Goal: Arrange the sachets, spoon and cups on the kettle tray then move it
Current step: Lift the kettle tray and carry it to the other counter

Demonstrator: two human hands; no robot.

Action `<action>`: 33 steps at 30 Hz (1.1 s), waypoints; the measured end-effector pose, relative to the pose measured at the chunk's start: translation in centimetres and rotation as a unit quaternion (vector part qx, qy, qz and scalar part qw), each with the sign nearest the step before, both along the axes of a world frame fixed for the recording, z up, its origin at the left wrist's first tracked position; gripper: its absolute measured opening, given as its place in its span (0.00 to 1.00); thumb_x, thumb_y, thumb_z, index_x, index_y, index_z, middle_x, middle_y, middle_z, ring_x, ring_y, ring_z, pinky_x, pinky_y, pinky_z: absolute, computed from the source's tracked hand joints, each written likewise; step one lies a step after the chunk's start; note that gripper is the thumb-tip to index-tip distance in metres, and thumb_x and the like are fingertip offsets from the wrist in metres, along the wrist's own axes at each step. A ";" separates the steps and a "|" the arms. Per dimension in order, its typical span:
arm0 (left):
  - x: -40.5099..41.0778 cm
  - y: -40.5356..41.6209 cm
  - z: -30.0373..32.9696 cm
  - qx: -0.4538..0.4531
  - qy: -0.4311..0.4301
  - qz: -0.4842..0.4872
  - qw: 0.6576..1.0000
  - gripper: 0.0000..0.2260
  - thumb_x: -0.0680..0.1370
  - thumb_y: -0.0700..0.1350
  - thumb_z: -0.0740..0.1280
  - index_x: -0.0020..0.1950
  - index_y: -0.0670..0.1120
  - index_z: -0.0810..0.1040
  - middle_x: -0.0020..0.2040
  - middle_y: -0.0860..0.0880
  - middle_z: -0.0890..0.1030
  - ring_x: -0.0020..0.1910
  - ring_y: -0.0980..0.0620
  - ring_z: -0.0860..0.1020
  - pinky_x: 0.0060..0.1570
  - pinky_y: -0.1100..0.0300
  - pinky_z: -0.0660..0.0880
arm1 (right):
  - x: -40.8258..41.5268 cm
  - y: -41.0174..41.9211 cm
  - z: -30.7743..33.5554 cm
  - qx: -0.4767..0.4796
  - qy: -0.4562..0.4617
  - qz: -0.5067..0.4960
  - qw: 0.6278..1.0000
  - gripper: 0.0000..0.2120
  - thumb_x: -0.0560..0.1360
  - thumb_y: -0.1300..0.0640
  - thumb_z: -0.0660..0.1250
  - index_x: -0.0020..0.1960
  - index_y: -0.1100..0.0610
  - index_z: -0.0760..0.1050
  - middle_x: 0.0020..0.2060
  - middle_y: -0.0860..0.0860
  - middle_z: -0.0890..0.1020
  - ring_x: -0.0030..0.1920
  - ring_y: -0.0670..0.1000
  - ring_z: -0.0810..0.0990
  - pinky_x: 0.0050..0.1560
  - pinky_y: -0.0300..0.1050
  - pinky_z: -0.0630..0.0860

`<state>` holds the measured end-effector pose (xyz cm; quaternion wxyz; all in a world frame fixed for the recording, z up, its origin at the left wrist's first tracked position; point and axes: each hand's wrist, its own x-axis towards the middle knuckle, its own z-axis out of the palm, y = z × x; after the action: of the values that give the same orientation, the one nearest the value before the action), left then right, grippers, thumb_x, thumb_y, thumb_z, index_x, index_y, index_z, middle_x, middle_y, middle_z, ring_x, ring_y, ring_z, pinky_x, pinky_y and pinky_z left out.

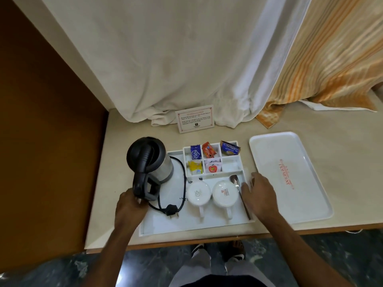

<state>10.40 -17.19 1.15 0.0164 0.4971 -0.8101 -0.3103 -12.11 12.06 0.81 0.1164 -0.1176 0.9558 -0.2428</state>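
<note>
The white kettle tray (186, 225) lies on the beige counter. A black and steel kettle (148, 160) stands on its left part, with its cord and plug (172, 211) beside it. Several sachets (209, 150) sit in the tray's small compartments at the back. Two white cups (198, 193) (224, 193) rest upside down at the front, and a spoon (236, 182) lies to their right. My left hand (129, 204) grips the tray's left edge below the kettle handle. My right hand (259, 193) holds the tray's right edge next to the spoon.
A second flat white tray (294, 175) with red lettering lies to the right on the counter. A printed card (194, 119) stands behind the kettle tray. White and orange striped curtains hang at the back. A brown wall closes the left side; the counter's front edge is near.
</note>
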 end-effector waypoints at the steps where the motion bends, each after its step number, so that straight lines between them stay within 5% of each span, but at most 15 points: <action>1: -0.3 -0.3 -0.1 0.009 0.001 0.000 1.000 0.09 0.72 0.39 0.72 0.42 0.49 0.73 0.35 0.55 0.74 0.32 0.58 0.71 0.31 0.60 0.66 | -0.4 -0.3 -0.3 -0.021 -0.014 -0.004 1.000 0.16 0.76 0.46 0.65 0.58 0.53 0.71 0.49 0.51 0.79 0.48 0.52 0.79 0.50 0.47 0.76; 8: -0.9 -0.4 -1.9 -0.001 0.020 0.041 0.999 0.11 0.73 0.45 0.72 0.45 0.53 0.70 0.41 0.51 0.75 0.38 0.47 0.74 0.42 0.53 0.72 | -1.7 -2.5 -2.3 -0.002 -0.010 -0.019 1.000 0.07 0.78 0.43 0.58 0.44 0.43 0.65 0.40 0.47 0.78 0.38 0.50 0.76 0.40 0.47 0.74; 13: -0.2 -0.6 -1.5 -0.002 0.034 0.023 0.999 0.12 0.71 0.41 0.75 0.42 0.51 0.72 0.39 0.48 0.78 0.38 0.46 0.75 0.42 0.55 0.70 | -0.6 -1.7 -2.3 -0.017 -0.018 -0.010 1.000 0.08 0.79 0.43 0.58 0.49 0.48 0.69 0.43 0.48 0.81 0.43 0.51 0.80 0.45 0.50 0.80; 18: 2.4 1.0 0.7 -0.057 0.068 0.022 0.996 0.14 0.72 0.39 0.74 0.37 0.53 0.70 0.34 0.51 0.76 0.35 0.44 0.76 0.41 0.55 0.71 | 1.4 -0.5 -0.2 -0.021 -0.008 -0.029 0.999 0.18 0.79 0.43 0.62 0.63 0.52 0.71 0.57 0.53 0.81 0.55 0.57 0.81 0.58 0.53 0.75; 24: 7.2 4.7 3.9 -0.060 0.091 0.092 0.990 0.12 0.73 0.40 0.70 0.35 0.53 0.71 0.31 0.57 0.74 0.34 0.46 0.76 0.38 0.55 0.73 | 4.5 1.5 3.9 -0.020 0.058 0.003 0.998 0.17 0.79 0.47 0.63 0.63 0.56 0.74 0.55 0.56 0.82 0.54 0.58 0.81 0.58 0.52 0.75; 26: 10.2 6.4 4.6 -0.072 0.073 0.096 0.990 0.04 0.73 0.41 0.69 0.40 0.49 0.76 0.33 0.52 0.78 0.34 0.45 0.76 0.36 0.56 0.72 | 6.5 2.6 5.1 -0.028 0.063 0.023 0.997 0.16 0.79 0.48 0.63 0.61 0.56 0.75 0.53 0.56 0.83 0.52 0.58 0.82 0.56 0.52 0.76; 28: 13.3 8.1 5.0 -0.097 0.041 0.076 0.992 0.06 0.75 0.44 0.65 0.42 0.42 0.77 0.33 0.46 0.79 0.34 0.42 0.76 0.31 0.57 0.66 | 7.9 3.6 5.9 -0.036 0.064 0.060 0.995 0.12 0.79 0.49 0.63 0.57 0.56 0.76 0.48 0.55 0.83 0.47 0.56 0.81 0.51 0.48 0.76; 30: 16.6 10.0 5.7 -0.079 0.046 0.120 0.989 0.03 0.75 0.42 0.67 0.41 0.47 0.76 0.32 0.51 0.77 0.33 0.45 0.76 0.30 0.57 0.66 | 9.6 4.2 6.5 -0.033 0.064 0.098 0.993 0.10 0.79 0.50 0.62 0.52 0.56 0.75 0.43 0.54 0.82 0.42 0.54 0.80 0.46 0.47 0.76; 33: 21.3 12.5 7.0 -0.082 0.088 0.236 0.964 0.13 0.73 0.44 0.71 0.34 0.56 0.71 0.31 0.56 0.76 0.30 0.59 0.73 0.29 0.64 0.67 | 12.5 4.0 7.3 -0.029 0.083 0.151 0.985 0.10 0.79 0.50 0.61 0.49 0.57 0.75 0.38 0.52 0.79 0.37 0.52 0.76 0.39 0.45 0.72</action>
<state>31.72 -4.68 8.18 0.2012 0.6418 -0.6877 -0.2733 0.43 16.11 8.14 0.0688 -0.2833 0.9259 -0.2400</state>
